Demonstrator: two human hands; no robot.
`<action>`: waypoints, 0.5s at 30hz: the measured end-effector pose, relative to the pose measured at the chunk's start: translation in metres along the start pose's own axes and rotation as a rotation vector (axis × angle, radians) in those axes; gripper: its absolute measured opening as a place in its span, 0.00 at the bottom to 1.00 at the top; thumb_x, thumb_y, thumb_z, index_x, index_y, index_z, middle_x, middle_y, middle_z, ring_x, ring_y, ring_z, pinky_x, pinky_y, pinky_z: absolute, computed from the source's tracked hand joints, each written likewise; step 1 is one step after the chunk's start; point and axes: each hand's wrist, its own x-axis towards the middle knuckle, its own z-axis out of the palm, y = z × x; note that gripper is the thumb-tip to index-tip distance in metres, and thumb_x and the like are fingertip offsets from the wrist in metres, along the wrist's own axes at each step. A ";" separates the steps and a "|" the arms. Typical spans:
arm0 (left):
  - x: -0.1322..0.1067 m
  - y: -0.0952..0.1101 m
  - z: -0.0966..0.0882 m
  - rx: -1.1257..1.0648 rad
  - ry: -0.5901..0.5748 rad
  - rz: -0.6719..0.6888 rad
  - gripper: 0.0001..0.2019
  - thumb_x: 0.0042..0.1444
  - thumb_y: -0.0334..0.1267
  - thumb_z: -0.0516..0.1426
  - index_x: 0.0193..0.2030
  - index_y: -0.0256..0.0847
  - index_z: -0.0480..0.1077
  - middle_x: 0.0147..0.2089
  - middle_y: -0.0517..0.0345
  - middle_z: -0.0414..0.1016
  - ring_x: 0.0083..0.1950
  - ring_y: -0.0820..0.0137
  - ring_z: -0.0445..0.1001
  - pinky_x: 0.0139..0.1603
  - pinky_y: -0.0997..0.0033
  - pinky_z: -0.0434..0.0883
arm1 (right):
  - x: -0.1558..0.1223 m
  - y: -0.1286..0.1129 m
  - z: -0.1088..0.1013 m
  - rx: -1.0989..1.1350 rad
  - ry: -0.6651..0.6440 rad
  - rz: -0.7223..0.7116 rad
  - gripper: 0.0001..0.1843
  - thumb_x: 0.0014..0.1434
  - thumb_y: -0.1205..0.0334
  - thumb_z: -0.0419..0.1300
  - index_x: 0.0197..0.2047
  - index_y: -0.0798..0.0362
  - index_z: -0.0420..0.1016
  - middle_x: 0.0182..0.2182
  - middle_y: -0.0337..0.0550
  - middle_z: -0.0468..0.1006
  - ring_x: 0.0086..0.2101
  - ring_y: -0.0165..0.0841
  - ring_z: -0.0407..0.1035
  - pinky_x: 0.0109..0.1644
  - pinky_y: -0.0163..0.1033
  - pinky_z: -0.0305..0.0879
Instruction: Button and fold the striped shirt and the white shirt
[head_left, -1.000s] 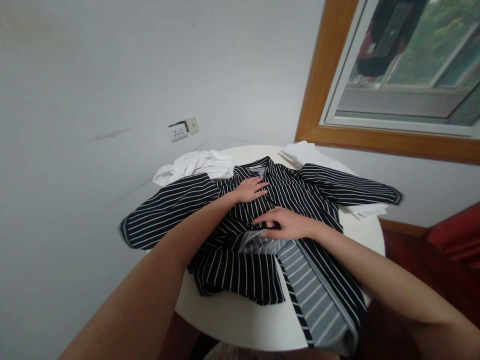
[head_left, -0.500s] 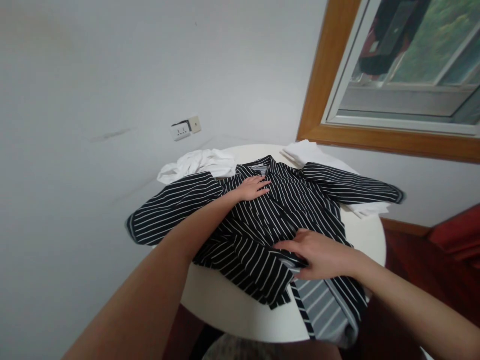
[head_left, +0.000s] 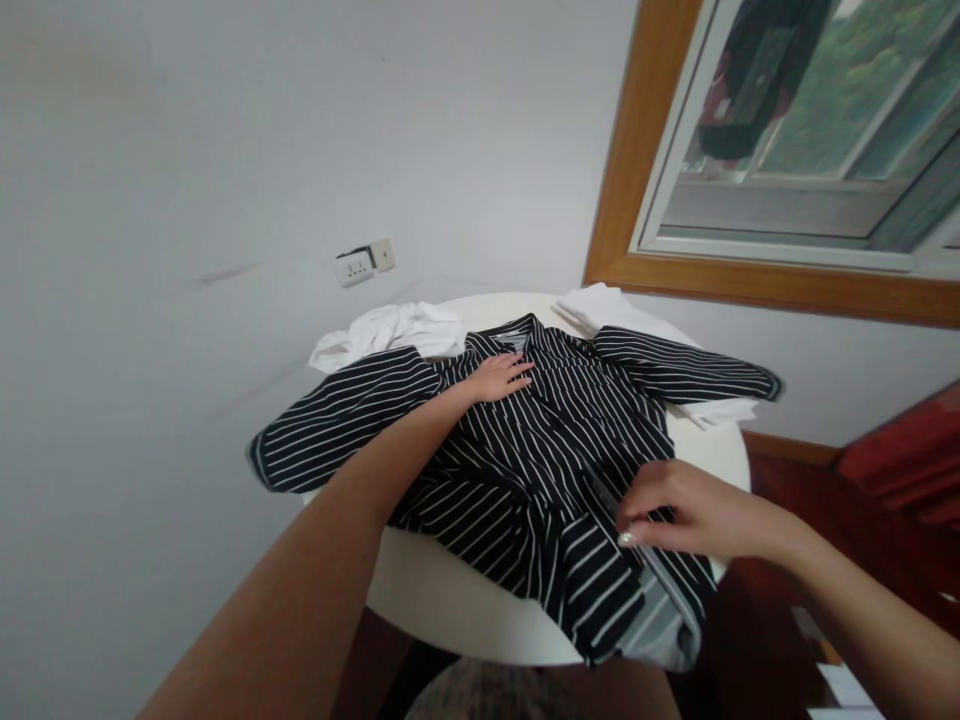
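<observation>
A black shirt with white stripes (head_left: 570, 410) lies spread over a round white table (head_left: 465, 600), collar away from me and sleeves out to both sides. Flat on its chest, just below the collar, rests my left hand (head_left: 499, 379) with the fingers spread. My right hand (head_left: 675, 508) is at the lower right of the shirt, thumb and fingers pinched together on the edge of the front panel. The lower front is bunched into folds, and a grey inner side shows near the hem.
A crumpled white cloth (head_left: 390, 332) lies at the table's back left. Folded white cloth (head_left: 611, 308) lies at the back right, partly under a sleeve. Behind stand a wall with a socket (head_left: 354, 268) and a wood-framed window (head_left: 750, 285). Red fabric (head_left: 911, 460) hangs at right.
My right hand has moved right, drawing the front panel with it, so the panel now covers more of the grey inner side. My left hand stays on the chest.
</observation>
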 end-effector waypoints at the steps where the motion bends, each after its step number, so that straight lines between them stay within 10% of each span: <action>1: 0.000 0.000 0.000 0.003 0.002 0.001 0.33 0.63 0.63 0.36 0.70 0.53 0.52 0.74 0.57 0.44 0.73 0.58 0.46 0.70 0.54 0.45 | 0.005 -0.004 0.002 -0.030 0.052 0.005 0.14 0.66 0.52 0.54 0.39 0.49 0.78 0.31 0.41 0.78 0.34 0.30 0.71 0.41 0.37 0.63; 7: 0.001 0.000 0.000 0.016 0.010 0.003 0.32 0.63 0.62 0.37 0.70 0.51 0.53 0.74 0.55 0.46 0.73 0.58 0.47 0.70 0.55 0.45 | 0.063 -0.038 0.045 -0.152 0.101 -0.242 0.24 0.62 0.46 0.57 0.57 0.49 0.70 0.53 0.47 0.73 0.51 0.38 0.66 0.54 0.45 0.60; 10: 0.001 -0.001 0.000 0.023 0.018 0.002 0.32 0.63 0.62 0.36 0.70 0.52 0.53 0.74 0.56 0.46 0.73 0.59 0.47 0.70 0.54 0.45 | 0.092 -0.043 0.073 -0.324 0.179 -0.084 0.35 0.57 0.44 0.62 0.62 0.56 0.65 0.52 0.55 0.72 0.47 0.43 0.66 0.47 0.48 0.64; 15: 0.001 -0.003 0.001 0.042 0.021 0.006 0.33 0.63 0.62 0.35 0.70 0.52 0.52 0.74 0.58 0.46 0.73 0.60 0.47 0.70 0.55 0.46 | 0.117 -0.044 0.087 -0.363 0.190 -0.066 0.06 0.59 0.61 0.60 0.36 0.53 0.76 0.35 0.46 0.76 0.39 0.39 0.67 0.42 0.44 0.64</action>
